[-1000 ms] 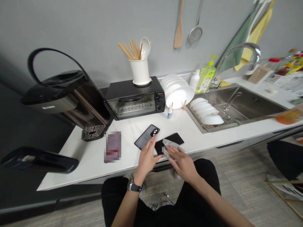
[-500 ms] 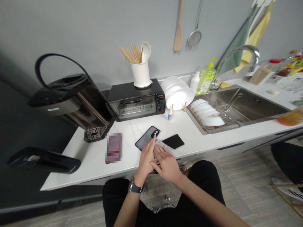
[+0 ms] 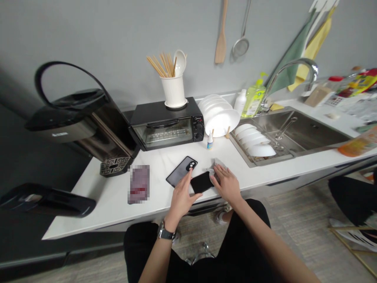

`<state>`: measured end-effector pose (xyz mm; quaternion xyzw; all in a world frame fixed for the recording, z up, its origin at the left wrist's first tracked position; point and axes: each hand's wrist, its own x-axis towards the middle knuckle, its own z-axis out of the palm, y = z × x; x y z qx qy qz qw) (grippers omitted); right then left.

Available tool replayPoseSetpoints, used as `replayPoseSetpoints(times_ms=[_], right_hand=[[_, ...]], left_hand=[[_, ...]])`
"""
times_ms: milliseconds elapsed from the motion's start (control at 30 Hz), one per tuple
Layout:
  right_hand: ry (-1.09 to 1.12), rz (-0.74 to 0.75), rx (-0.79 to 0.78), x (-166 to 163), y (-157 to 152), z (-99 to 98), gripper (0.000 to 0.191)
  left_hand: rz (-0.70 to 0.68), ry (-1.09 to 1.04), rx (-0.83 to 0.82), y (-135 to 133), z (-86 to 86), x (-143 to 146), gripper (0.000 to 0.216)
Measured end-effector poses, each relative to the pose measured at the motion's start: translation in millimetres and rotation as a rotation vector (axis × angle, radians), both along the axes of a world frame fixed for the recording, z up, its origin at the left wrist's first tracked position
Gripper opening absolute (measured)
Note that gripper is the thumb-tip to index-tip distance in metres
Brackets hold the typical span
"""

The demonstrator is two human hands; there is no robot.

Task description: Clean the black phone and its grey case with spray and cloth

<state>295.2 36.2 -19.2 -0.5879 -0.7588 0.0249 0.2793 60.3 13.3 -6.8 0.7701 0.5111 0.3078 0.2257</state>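
A black flat phone lies on the white counter near its front edge. My left hand pinches the black phone's left end between thumb and fingers. My right hand rests at its right end, fingers pressed on a small crumpled grey wipe. Just left of my left fingers, a second phone in a dark case lies camera side up.
A blurred reddish packet lies to the left. Behind stand a black toaster oven, a small dropper bottle, stacked white plates and a black appliance with a raised lid. Bowls fill the sink rack.
The black phone has shifted left, between my hands. My right hand has moved right and away from me with the wipe. My left hand now grips the black phone's end.
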Motion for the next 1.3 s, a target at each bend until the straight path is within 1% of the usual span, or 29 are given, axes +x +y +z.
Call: replayPoseSetpoints(times_ms=[67, 167, 233, 267, 333, 433, 533, 600, 633, 700, 767, 867, 933, 967, 1033, 1133, 1233, 1300], right_hand=[[-0.017, 0.042, 0.011, -24, -1, 1.8, 0.054], [-0.008, 0.211, -0.015, -59, -21, 7.0, 0.057], [0.022, 0.321, -0.047, -70, -42, 9.6, 0.058], [0.041, 0.361, -0.068, -69, -51, 10.1, 0.057], [0.082, 0.393, -0.112, -54, -65, 9.3, 0.052], [0.118, 0.312, -0.139, -12, -66, 4.7, 0.044], [0.092, 0.185, -0.097, 24, -45, 0.7, 0.043], [0.061, 0.118, -0.057, 31, -27, -0.5, 0.045], [0.046, 0.084, -0.036, 28, -18, -0.7, 0.047], [0.022, 0.033, 0.005, 11, -4, -0.3, 0.051], [0.007, 0.066, 0.024, -18, -2, 1.2, 0.056], [0.019, 0.234, -0.001, -62, -18, 4.7, 0.057], [0.045, 0.312, -0.027, -77, -37, 7.0, 0.056], [0.058, 0.335, -0.041, -78, -47, 7.8, 0.054], [0.079, 0.364, -0.071, -67, -62, 8.4, 0.051], [0.084, 0.33, -0.109, -28, -69, 6.6, 0.045], [0.056, 0.217, -0.105, 11, -54, 4.1, 0.044], [0.029, 0.147, -0.085, 23, -36, 3.1, 0.046]], left_hand=[[0.001, -0.006, 0.011, 0, -1.8, -1, 0.11], [-0.005, -0.002, 0.058, -1, -4.2, -2, 0.104], [-0.016, 0.017, 0.078, -1, -4.8, -3, 0.104], [-0.012, 0.026, 0.075, -1, -4.5, -3, 0.105], [0.01, 0.03, 0.041, -2, -3.0, -2, 0.109], [0.036, 0.005, -0.008, -1, -0.4, 0, 0.112], [0.024, -0.005, -0.002, 2, -0.2, 0, 0.116], [0.016, -0.003, 0.011, 3, -1.1, 0, 0.117], [0.013, -0.003, 0.013, 3, -1.6, 0, 0.117], [0.012, -0.007, 0.01, 2, -2.2, 0, 0.115], [0.012, -0.013, 0.005, 2, -2.8, 0, 0.11], [-0.008, -0.015, 0.049, 0, -4.4, -2, 0.097], [-0.03, -0.005, 0.082, -1, -5.4, -4, 0.096], [-0.035, 0.004, 0.083, -1, -5.7, -4, 0.097], [-0.019, 0.012, 0.046, -2, -5.6, -3, 0.102], [0.023, 0.002, -0.004, -1, -4.1, -1, 0.106], [0.024, 0.002, -0.006, 1, -2.0, 0, 0.111], [0.011, 0.002, -0.005, 2, -0.5, 1, 0.113]])
